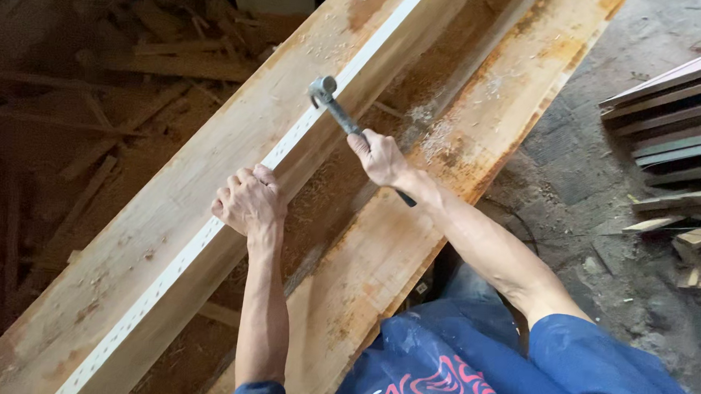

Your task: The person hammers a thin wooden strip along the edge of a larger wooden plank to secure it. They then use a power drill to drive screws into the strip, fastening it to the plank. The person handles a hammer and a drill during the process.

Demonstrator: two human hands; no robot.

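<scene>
My right hand (381, 156) grips the dark handle of a claw hammer (328, 99). Its grey metal head rests against a long white perforated strip (290, 143) that runs along the edge of a broad wooden board (152, 220). My left hand (248, 203) is a closed fist pressed on that strip and the board's edge, a little below the hammer head. I cannot tell whether it holds anything. A second long plank (412, 231) lies alongside to the right, under my right forearm.
Sawdust and shavings (440, 126) cover the trough between the boards. Scrap wood sticks (94, 123) litter the dim ground to the left. A stack of boards and offcuts (676, 148) lies on the stone floor (580, 168) at right.
</scene>
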